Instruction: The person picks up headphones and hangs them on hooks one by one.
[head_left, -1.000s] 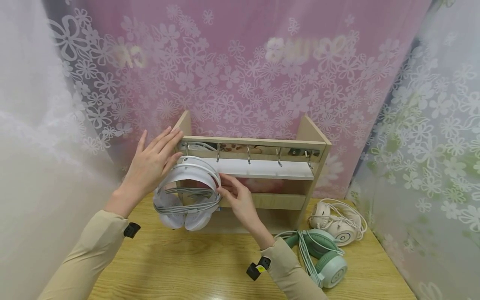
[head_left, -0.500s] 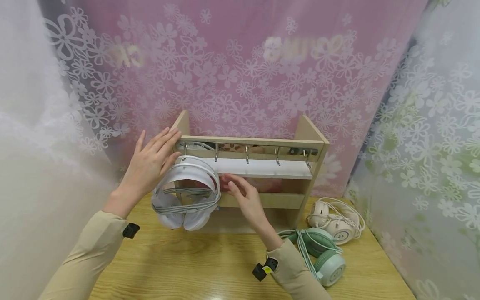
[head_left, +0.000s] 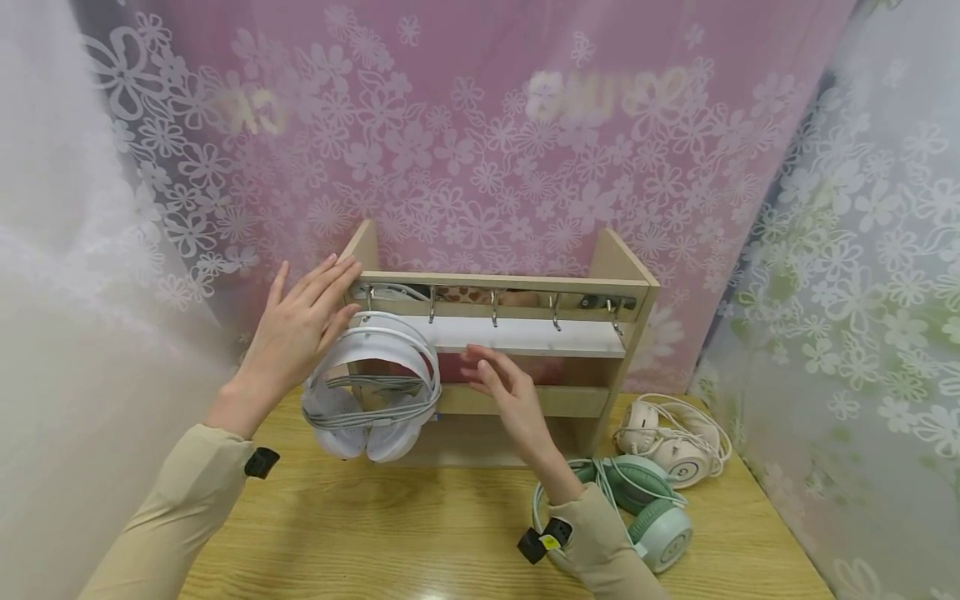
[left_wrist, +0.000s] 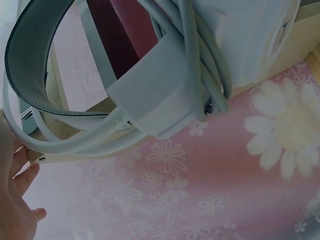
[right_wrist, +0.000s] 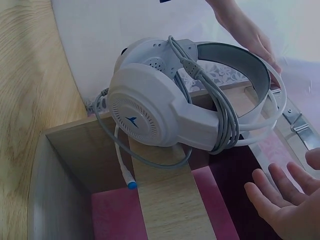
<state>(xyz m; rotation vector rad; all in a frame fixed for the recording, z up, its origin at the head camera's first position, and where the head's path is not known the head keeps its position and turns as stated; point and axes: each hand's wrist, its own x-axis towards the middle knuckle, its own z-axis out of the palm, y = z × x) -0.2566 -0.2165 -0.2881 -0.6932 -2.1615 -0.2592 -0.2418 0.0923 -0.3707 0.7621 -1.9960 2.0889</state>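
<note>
White headphones (head_left: 393, 437) with a grey cable wound round them hang by their headband from the leftmost hook of a light wooden rack (head_left: 525, 402). Flat and with straight fingers, my left hand (head_left: 296, 333) rests on the rack's upper left corner, its thumb close by the headband. My right hand (head_left: 517, 408) is in front of the rack, to the right of the headphones and apart from them, fingers loosely bent around nothing. In the right wrist view a blue-tipped plug (right_wrist: 131, 185) dangles below the ear cup.
Several more metal hooks (head_left: 495, 310) line the rack's top rail, above a white shelf (head_left: 525, 335). Green headphones (head_left: 663, 537) and cream headphones (head_left: 678, 462) lie on the wooden table (head_left: 390, 533) at right. Flowered curtains (head_left: 480, 142) surround the table.
My right hand has let go of the right side of the white headphones and moved away to the right. The left hand stays on the rack's corner, and the headphones hang in place.
</note>
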